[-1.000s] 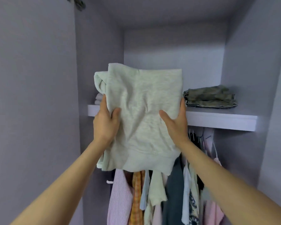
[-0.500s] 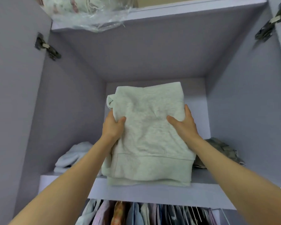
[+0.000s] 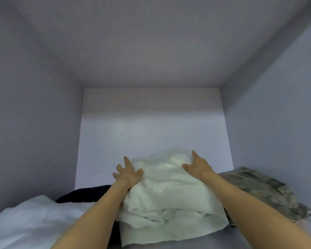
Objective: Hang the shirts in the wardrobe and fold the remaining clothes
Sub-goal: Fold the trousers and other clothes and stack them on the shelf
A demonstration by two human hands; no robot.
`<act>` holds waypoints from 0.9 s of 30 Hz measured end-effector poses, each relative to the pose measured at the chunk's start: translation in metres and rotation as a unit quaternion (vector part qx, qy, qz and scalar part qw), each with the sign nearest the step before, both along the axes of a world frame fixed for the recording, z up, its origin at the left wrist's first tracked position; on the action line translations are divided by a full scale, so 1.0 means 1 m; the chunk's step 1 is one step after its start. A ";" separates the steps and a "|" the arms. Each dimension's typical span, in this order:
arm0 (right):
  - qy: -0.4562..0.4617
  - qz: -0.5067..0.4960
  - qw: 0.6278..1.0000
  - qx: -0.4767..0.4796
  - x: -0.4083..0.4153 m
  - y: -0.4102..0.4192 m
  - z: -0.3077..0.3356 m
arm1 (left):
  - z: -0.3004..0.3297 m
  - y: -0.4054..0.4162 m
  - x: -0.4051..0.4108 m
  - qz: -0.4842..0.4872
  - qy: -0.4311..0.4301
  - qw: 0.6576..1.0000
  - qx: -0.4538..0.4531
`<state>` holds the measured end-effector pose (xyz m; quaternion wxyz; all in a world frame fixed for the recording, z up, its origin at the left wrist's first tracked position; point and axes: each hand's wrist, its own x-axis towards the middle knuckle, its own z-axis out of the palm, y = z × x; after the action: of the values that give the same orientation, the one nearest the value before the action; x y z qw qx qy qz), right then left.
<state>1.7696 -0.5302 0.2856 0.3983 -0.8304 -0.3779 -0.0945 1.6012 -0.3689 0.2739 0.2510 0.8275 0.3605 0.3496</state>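
Observation:
A folded pale grey-green sweatshirt (image 3: 171, 200) lies on the wardrobe shelf (image 3: 258, 236), between other folded clothes. My left hand (image 3: 127, 174) rests flat on its left far corner with fingers spread. My right hand (image 3: 197, 165) presses its right far corner, fingers straight. Neither hand grips the fabric. The sweatshirt's far end is bunched up between the hands.
A folded camouflage garment (image 3: 264, 193) lies right of the sweatshirt. A white folded garment (image 3: 34, 221) lies at the left, with a dark garment (image 3: 86, 194) behind it. The lilac back wall (image 3: 153, 133) and side walls close in the compartment.
The sweatshirt went from being held up in front of the shelf to lying on it. Both hands released their grip and now lie flat on it. My view moved closer into the compartment.

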 end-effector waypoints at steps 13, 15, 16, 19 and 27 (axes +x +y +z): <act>-0.178 0.016 0.941 -0.288 -0.017 -0.023 -0.066 | -0.050 -0.040 0.011 -0.063 0.385 0.891 0.231; -0.174 0.015 0.941 -0.289 -0.020 -0.032 -0.066 | -0.049 -0.045 0.000 -0.041 0.372 0.891 0.256; -0.167 0.018 0.943 -0.289 -0.021 -0.037 -0.066 | -0.049 -0.047 -0.007 -0.022 0.363 0.889 0.278; -0.156 0.035 0.946 -0.283 -0.026 -0.058 -0.073 | -0.053 -0.062 -0.031 0.006 0.335 0.886 0.322; -0.123 0.138 0.981 -0.064 -0.093 -0.102 -0.088 | -0.063 -0.144 -0.091 0.046 0.262 0.917 0.297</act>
<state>1.6767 -0.6320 0.1974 0.3040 -0.7763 -0.5400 -0.1155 1.5099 -0.5133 0.2114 -0.1257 0.9087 0.3305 0.2220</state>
